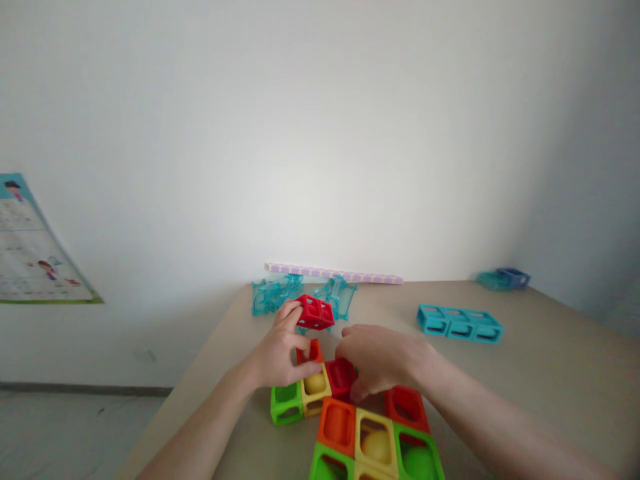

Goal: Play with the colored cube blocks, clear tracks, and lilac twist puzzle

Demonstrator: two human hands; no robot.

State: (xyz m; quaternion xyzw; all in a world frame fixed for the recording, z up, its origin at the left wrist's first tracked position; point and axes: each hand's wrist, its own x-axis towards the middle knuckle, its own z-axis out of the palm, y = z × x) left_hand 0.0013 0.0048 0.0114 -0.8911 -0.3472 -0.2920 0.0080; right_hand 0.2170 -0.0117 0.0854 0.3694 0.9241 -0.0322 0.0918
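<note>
My left hand (280, 353) is curled over a joined group of hollow cubes, its thumb on the yellow cube (315, 385) and a finger by the orange cube (311, 350). A green cube (287, 403) forms the left end of this group. My right hand (375, 357) grips the red cube (341, 377) at its right, the fingertips partly hidden. A red two-cube block (317, 313) touches or sits just beyond my left fingers; which one I cannot tell. Nearer to me stands a larger block of cubes (376, 437) in orange, yellow, green and red, with balls inside some.
Clear teal plastic pieces (277, 293) lie at the back left, before a patterned purple strip (335, 273) along the wall. A blue three-cube block (460, 323) is at the right. Teal and dark blue pieces (503, 279) lie in the far right corner.
</note>
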